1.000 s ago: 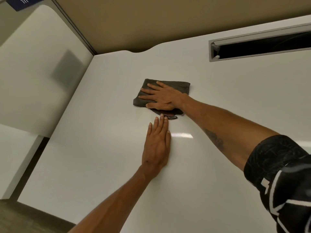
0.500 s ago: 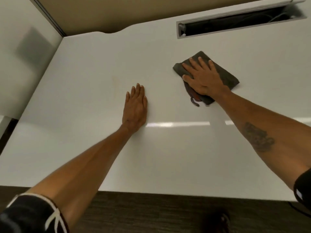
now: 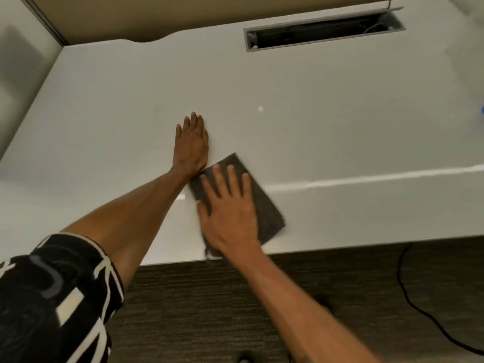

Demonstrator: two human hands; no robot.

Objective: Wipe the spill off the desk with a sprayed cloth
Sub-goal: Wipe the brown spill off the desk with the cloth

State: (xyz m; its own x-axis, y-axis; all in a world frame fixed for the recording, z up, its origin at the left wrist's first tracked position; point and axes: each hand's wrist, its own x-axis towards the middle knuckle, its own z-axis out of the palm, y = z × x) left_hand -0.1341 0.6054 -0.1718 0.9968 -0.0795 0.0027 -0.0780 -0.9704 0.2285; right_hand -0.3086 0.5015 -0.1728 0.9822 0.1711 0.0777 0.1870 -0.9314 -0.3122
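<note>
Pressing cloth [image 3: 267, 206] on desk [image 3: 340, 113] w/ flat R hand [image 3: 230, 214]; L hand [image 3: 191, 149] flat beside

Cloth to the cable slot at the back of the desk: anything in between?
Head view: only bare desk between the cloth and the cable slot, plus one small bright spot; cannot tell whether it is a glint or a droplet.

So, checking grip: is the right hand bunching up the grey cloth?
No, the right hand presses flat, fingers straight, on the folded dark grey cloth.
</note>
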